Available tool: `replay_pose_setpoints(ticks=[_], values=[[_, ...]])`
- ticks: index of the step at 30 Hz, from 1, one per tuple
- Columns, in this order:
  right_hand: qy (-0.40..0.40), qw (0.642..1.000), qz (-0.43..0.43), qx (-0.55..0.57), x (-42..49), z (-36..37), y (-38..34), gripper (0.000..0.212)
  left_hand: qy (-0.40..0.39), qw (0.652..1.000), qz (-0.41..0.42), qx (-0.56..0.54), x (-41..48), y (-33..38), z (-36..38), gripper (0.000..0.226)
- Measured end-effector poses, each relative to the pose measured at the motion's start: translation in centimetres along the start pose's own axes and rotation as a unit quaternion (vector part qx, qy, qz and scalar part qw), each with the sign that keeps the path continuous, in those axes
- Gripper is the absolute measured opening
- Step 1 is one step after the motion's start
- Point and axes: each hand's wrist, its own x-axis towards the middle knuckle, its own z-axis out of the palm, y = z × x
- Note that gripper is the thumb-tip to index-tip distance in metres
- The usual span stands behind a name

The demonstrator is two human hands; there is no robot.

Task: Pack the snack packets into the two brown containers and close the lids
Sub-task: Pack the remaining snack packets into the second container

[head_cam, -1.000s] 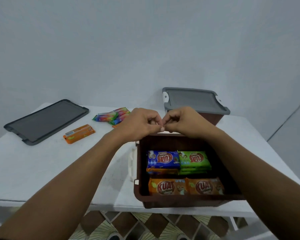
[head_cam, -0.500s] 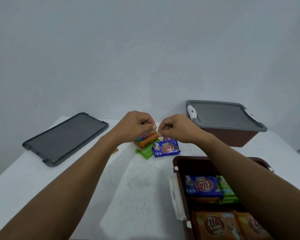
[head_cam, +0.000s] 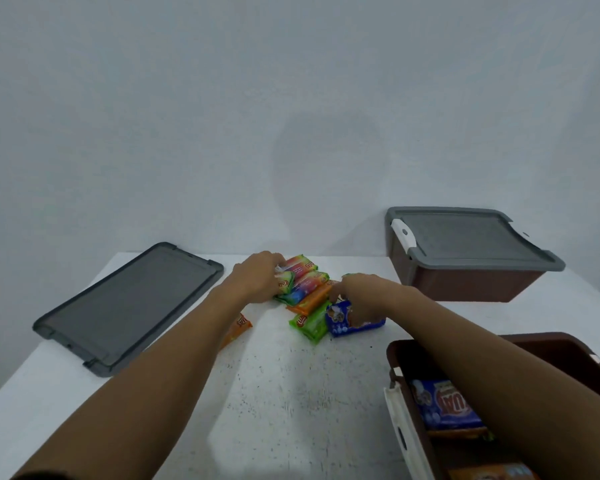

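Brown plastic with its lid off, the open container sits at the near right of the white speckled table. It holds a blue snack packet over orange ones, and my right forearm passes above it. The second brown container stands well apart at the back right with its grey lid on, and the loose grey lid lies flat at the left. Both hands are out at the pile of bright foil snack packets mid-table. My left hand has its fingers curled over the pile's far left end, gripping there as far as I can judge. My right hand pinches a blue foil packet at the near right edge, just beside a green packet. A lone orange packet lies half hidden under my left forearm. My worry is slip: the foil looks slick, so a handful taken at once could fan out and shed one off the table. Drawing my left arm back could sweep that orange one along. A packet carried low over the open container's rim may catch and land crooked, which would stop the lid seating.
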Motion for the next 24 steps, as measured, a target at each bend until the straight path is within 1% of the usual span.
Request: replay_pose_setpoints(ticks=[2,3,6,7,10,12,13,15,17,18,20,22,24], values=[[-0.014,1.0,0.01,-0.025,0.3,0.2,-0.1,0.071,-0.05,0.996,-0.007,0.068,0.8,-0.7,0.7,0.064],[-0.016,0.999,0.011,-0.034,0.4,0.3,-0.2,0.073,-0.068,0.994,-0.005,0.082,1.2,-1.2,1.0,0.069],[-0.01,0.998,0.013,-0.065,0.3,0.6,-0.4,0.071,-0.102,0.991,-0.007,0.091,2.1,-2.2,2.2,0.076],[-0.008,0.996,0.013,-0.083,0.2,0.7,-0.4,0.069,-0.098,0.991,-0.008,0.089,2.3,-2.4,2.5,0.074],[-0.023,0.994,0.012,-0.105,0.0,0.6,-0.3,0.064,-0.048,0.992,0.016,0.112,2.5,-2.5,2.4,0.052],[-0.031,0.997,0.013,-0.072,-0.4,0.3,-0.1,0.056,-0.035,0.992,0.033,0.116,2.4,-2.2,2.1,0.045],[-0.03,0.998,0.014,-0.044,-0.7,0.0,0.1,0.05,-0.033,0.994,0.037,0.101,2.2,-2.0,1.9,0.043],[-0.017,1.0,0.007,0.016,-1.3,-0.8,0.3,0.042,-0.021,0.998,0.048,0.035,1.4,-1.6,1.4,0.035],[-0.002,0.998,-0.002,0.069,-2.0,-1.7,0.7,0.037,-0.016,0.996,0.064,-0.055,0.7,-0.9,0.7,0.022],[0.008,0.995,-0.005,0.097,-2.4,-2.1,1.0,0.034,-0.022,0.992,0.064,-0.108,0.2,-0.2,0.2,0.019],[0.028,0.988,-0.01,0.153,-3.3,-2.9,1.7,0.026,-0.043,0.969,0.04,-0.239,-0.8,1.2,-0.9,0.016],[0.037,0.978,-0.016,0.202,-4.4,-3.6,2.0,0.027,-0.044,0.933,0.014,-0.356,-2.0,2.4,-1.9,0.008],[0.046,0.972,-0.01,0.229,-5.5,-4.1,2.2,0.031,-0.043,0.906,0.004,-0.422,-3.1,3.4,-2.7,0.009]])
